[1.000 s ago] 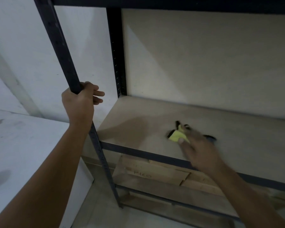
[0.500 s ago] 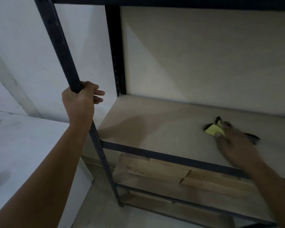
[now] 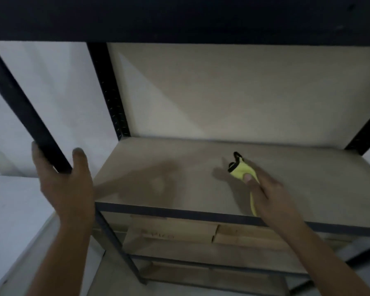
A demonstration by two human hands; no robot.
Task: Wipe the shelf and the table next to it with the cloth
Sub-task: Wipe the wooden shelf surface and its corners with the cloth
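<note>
The shelf (image 3: 179, 167) is a flat board of pale, matte, chipboard-like material, edged at the front by a dark metal rail and framed by dark uprights; the rear upright is punched with rows of small holes. On it lies the cloth (image 3: 242, 171), bright yellow-green, soft and bunched into a rounded wad with black trim and a little black loop sticking out on its far side. The right hand (image 3: 267, 193) lies palm down over the cloth, thumb tip planted on the yellow fabric and fingers closed over the rest, so this grip is pressed together on the cloth against the board. A thin yellow strip trails out beneath the hand toward the wrist, reaching the front rail. The loop pokes out just beyond the thumb.

Over on the left, the left hand (image 3: 66, 184) is at the front post (image 3: 28, 116), a smooth, dark, slanting bar. This grip is spread, thumb on one side of the post, fingers on the other, not wrapped tight. Beside this hand, on its outer side, runs the pale, smooth bench (image 3: 11, 210). Below the wiped board, blurred brown cardboard boxes (image 3: 171, 232) sit on a lower level.
</note>
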